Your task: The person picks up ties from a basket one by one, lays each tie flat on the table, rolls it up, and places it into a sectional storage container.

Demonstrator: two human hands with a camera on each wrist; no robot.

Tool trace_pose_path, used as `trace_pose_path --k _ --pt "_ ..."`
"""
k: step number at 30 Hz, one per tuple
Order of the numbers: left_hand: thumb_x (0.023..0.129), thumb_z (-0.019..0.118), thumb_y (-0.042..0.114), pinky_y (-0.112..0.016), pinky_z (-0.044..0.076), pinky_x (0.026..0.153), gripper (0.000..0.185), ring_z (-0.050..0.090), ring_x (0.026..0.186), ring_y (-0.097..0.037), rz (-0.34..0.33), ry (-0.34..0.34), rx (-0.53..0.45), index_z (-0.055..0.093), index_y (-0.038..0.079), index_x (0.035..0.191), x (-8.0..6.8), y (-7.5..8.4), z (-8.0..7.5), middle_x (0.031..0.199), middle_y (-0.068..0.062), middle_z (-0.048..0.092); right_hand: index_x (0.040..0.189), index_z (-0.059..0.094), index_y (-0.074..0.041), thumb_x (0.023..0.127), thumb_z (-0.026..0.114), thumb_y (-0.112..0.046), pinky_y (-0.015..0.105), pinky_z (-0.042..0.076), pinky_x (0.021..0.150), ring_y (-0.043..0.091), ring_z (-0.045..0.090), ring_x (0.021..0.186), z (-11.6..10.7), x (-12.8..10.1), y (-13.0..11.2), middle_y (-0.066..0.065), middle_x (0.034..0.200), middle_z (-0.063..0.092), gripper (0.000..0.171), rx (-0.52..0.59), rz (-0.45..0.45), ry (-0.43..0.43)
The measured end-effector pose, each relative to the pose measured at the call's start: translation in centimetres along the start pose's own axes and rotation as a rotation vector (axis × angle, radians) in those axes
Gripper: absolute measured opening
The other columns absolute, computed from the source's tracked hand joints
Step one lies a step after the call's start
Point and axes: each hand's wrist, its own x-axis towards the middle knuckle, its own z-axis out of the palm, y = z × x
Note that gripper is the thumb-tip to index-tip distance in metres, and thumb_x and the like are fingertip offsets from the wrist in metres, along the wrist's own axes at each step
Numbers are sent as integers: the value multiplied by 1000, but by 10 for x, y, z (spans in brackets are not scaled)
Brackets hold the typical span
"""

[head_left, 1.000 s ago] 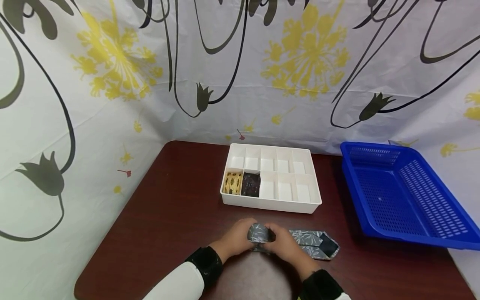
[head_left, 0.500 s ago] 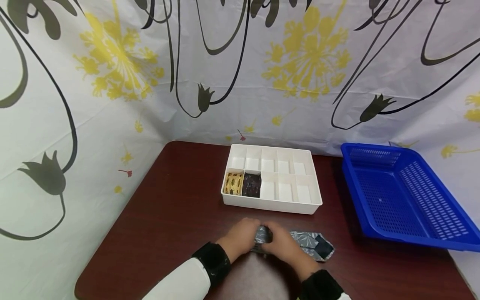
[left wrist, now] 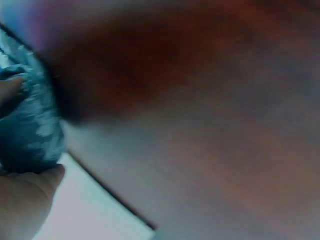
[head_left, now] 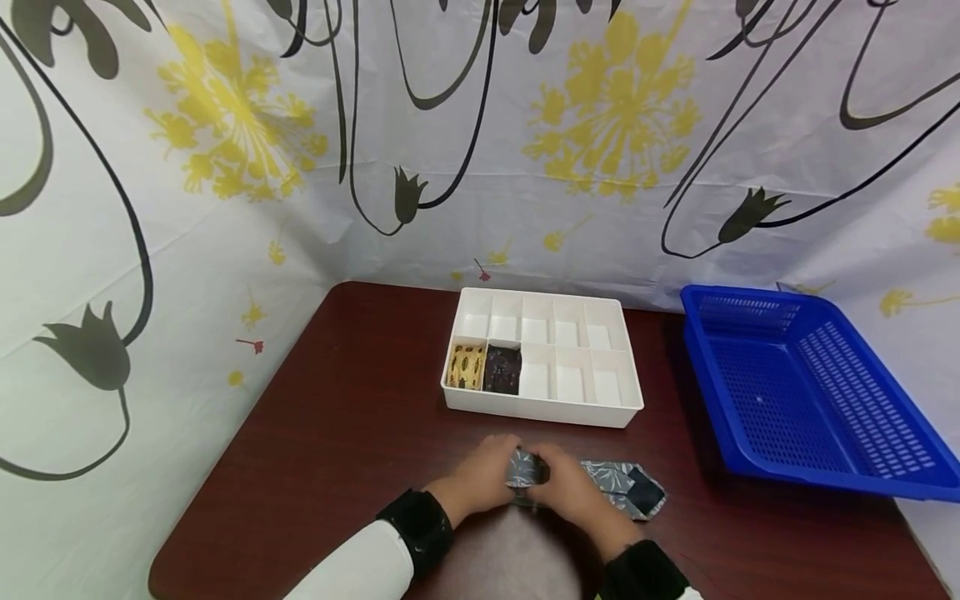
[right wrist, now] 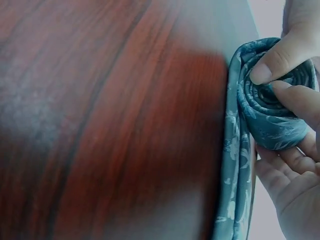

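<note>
Two hands hold one gray tie (head_left: 525, 472) w/ a leaf print, near the front edge of the dark red desk (head_left: 345, 433). Most of the tie is rolled into a small coil; the loose end (head_left: 626, 488) lies flat on the desk to the right.

Head view shows the whole desk, but the hands cover most of the coil. Right wrist view shows it up close: the tie (right wrist: 270, 107) is wound round & round like a snail shell, and the flat strip runs down along the desk (right wrist: 110, 120). Left wrist view is very blurry; only a bit of the tie (left wrist: 27, 125) and a thumb show.

Left hand (head_left: 480, 477) curls round the left side of the coil. Right hand (head_left: 570, 490) grips the right side; its fingers (right wrist: 295, 97) pinch the roll.

Behind the tie sits a white box (head_left: 542, 413) w/ ten slots. A yellow rolled tie (head_left: 466, 367) and a dark rolled tie (head_left: 502, 369) fill the two front left slots. A blue basket (head_left: 802, 392) stands well to the right.
</note>
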Motion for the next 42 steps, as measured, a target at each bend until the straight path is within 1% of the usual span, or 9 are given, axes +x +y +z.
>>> trace_pose_path --k 4,9,13,22,29,33,37,40,42 --pt "73 80 24 -28 45 91 48 53 99 -14 54 70 -145 57 11 113 -3 -10 6 105 3 61 110 64 2 64 82 0 45 47 90 27 59 103 3 0 4 12 109 65 49 27 21 30" --pt "77 76 14 -27 46 88 33 54 94 -10 66 95 -165 61 12 106 -4 -12 8 98 6 62 109 65 0 64 81 1 43 47 90 25 59 102 5 -1 9 10 107 66 48 69 25 44" --pt "78 73 11 -26 47 86 27 55 90 -9 53 64 -84 62 14 103 -2 -9 7 94 7 62 109 65 0 64 80 2 42 47 90 25 59 102 6 -2 11 8 107 66 48 82 23 37" --pt "76 72 2 -26 49 82 34 57 96 -15 -30 -12 248 62 12 108 -3 20 -6 103 -1 64 119 61 2 65 79 0 48 46 92 29 58 108 4 -3 7 13 116 63 57 -8 -4 8" --pt "82 70 4 -28 51 79 25 57 96 -16 -83 -37 312 62 10 104 -2 29 -10 102 -3 64 119 60 3 67 80 -7 48 46 91 29 59 107 1 -2 2 13 115 63 57 -59 -27 3" --pt "81 73 11 -28 50 82 27 56 96 -16 -69 -36 253 60 11 104 -2 21 -8 101 -2 62 119 60 3 67 79 -4 48 46 91 29 58 107 0 -1 4 14 115 63 55 -30 -34 -11" --pt "77 78 27 -27 48 84 39 53 94 -15 -39 -8 52 56 13 107 -3 6 -2 98 2 58 117 62 2 66 77 -1 44 47 89 26 58 102 0 0 8 13 113 63 53 13 -20 -22" --pt "73 80 23 -27 46 85 49 51 95 -14 -31 7 -99 56 11 113 -3 -5 2 100 3 56 116 63 0 67 76 1 41 46 87 23 57 100 -1 1 11 11 113 64 51 48 2 -30" --pt "69 81 16 -27 45 86 54 50 96 -13 -32 13 -153 55 9 117 -4 -9 4 103 3 56 116 63 -1 67 75 2 40 46 87 22 56 100 -1 1 13 10 112 64 50 75 15 -33"
